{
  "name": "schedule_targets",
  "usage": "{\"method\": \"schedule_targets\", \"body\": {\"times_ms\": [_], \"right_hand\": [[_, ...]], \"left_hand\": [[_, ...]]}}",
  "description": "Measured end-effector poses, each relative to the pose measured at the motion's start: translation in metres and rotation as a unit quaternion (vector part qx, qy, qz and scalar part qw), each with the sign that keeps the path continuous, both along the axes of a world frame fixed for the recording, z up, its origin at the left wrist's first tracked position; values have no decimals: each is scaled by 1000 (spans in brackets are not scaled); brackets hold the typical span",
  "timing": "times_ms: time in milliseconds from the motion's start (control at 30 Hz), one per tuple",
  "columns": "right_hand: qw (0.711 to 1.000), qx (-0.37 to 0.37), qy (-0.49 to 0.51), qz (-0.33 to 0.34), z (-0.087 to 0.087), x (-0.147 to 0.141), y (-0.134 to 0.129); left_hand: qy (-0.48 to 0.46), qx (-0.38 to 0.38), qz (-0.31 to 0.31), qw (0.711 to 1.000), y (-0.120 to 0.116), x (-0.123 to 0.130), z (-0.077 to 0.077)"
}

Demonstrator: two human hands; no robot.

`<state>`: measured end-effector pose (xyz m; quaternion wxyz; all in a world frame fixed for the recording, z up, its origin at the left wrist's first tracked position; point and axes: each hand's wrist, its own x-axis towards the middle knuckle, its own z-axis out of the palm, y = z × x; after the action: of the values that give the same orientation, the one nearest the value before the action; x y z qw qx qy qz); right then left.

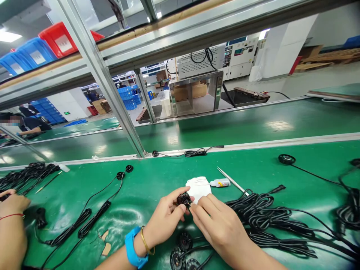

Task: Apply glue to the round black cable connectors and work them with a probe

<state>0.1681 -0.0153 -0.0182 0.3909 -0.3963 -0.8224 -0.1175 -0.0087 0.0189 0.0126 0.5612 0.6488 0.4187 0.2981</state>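
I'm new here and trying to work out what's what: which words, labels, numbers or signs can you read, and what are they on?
No text reads clearly.
Small pale plastic bottle: printed label, too small.
Red plastic bin: white label, blurred.
Blue plastic bins: white labels, blurred.
Small green rectangular sign: too small.

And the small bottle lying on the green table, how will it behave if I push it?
The small bottle would probably roll, because it lies sideways and looks rounded. It may also slide, since the green table looks glossy.
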Motion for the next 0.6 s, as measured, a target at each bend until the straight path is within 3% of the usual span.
{"method": "schedule_targets", "body": {"times_ms": [167, 367, 600], "right_hand": [[999, 11, -33, -9, -2, 1, -3], [998, 18, -53, -13, -1, -1, -4], [999, -27, 29, 3, 2, -6, -1]], "left_hand": [[33, 29, 20, 999, -3, -1, -8], [108, 137, 22, 984, -7, -3, -11], [97, 97, 37, 990, -6, 2, -7]]}}
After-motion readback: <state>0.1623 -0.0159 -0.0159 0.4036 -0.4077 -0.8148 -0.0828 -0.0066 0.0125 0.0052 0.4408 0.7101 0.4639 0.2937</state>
